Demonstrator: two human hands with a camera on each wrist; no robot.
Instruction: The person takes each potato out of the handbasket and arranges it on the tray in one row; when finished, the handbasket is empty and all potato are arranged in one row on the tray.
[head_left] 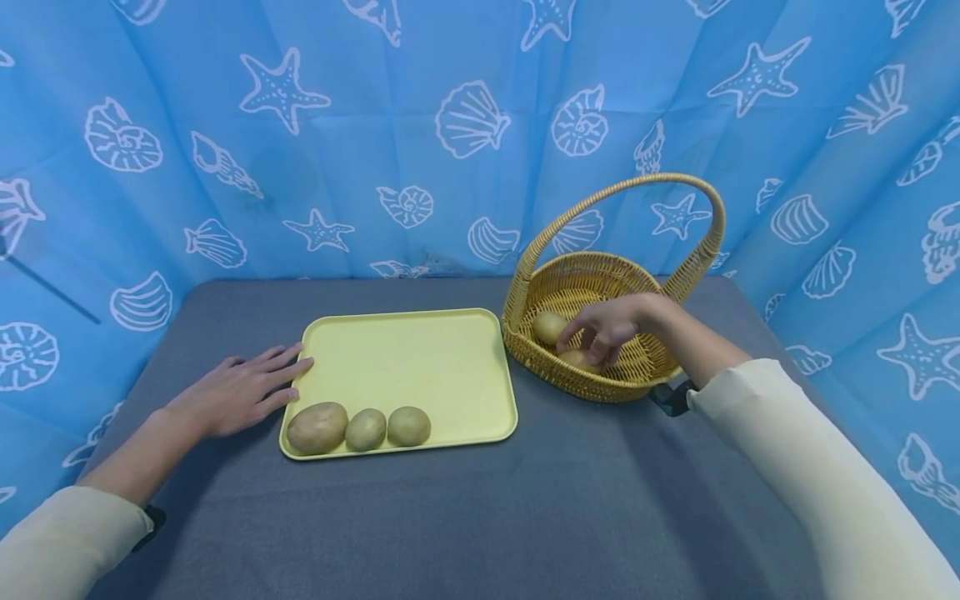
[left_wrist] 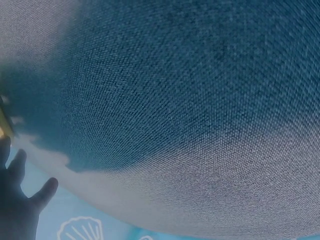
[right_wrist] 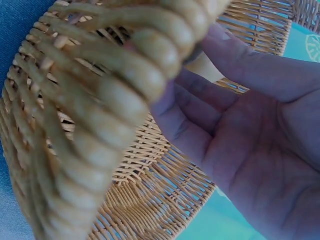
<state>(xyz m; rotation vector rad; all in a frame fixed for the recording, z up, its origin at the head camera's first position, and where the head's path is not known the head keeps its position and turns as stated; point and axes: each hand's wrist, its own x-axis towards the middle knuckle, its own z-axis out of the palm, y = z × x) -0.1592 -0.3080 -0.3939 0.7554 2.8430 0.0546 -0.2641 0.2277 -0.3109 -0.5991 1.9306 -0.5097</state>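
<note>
A yellow tray (head_left: 420,358) lies on the grey table with three potatoes in a row along its near edge: a large one (head_left: 317,427), a middle one (head_left: 365,429) and a right one (head_left: 408,426). My left hand (head_left: 240,387) lies flat on the table, its fingertips touching the tray's left rim. My right hand (head_left: 603,329) reaches into the wicker basket (head_left: 570,379), fingers loosely spread over two potatoes, one at the left (head_left: 549,327) and one beneath the fingers (head_left: 579,360). In the right wrist view the palm (right_wrist: 250,135) faces up with a pale potato (right_wrist: 212,67) behind the fingers; no grip shows.
The basket's tall handle (head_left: 660,187) arches over my right hand. Blue seashell curtains (head_left: 450,125) wall in the table at the back and both sides. Grey tablecloth (left_wrist: 175,100) fills the left wrist view, and bare cloth lies in front of the tray.
</note>
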